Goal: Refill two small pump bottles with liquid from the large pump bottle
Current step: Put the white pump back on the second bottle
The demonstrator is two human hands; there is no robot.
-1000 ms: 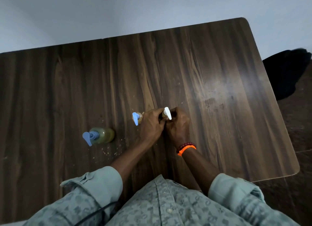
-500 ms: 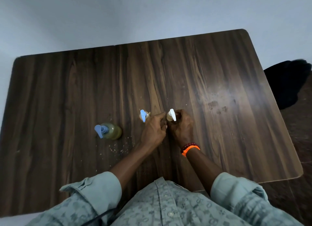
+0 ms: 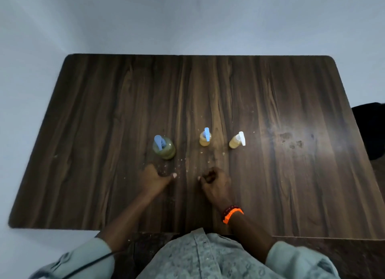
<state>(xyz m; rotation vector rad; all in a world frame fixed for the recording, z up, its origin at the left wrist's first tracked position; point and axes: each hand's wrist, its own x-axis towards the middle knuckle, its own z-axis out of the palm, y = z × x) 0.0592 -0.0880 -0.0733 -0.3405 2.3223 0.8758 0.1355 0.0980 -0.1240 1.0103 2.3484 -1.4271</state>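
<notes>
Mid-tabletop all three bottles (image 3: 205,139) stand capped, seemingly filled; I'd rest my loosely curled, empty left hand (image 3: 155,177) and right hand (image 3: 214,180).

A single head-worn wide-angle view looks forward and steeply down from above the near edge of the table (image 3: 270,91), which bends toward the corners. All of the tabletop is in frame except its near right corner, with the wall (image 3: 187,18) beyond the far edge. The wearer's shirt (image 3: 208,258) fills the bottom, very close.
</notes>
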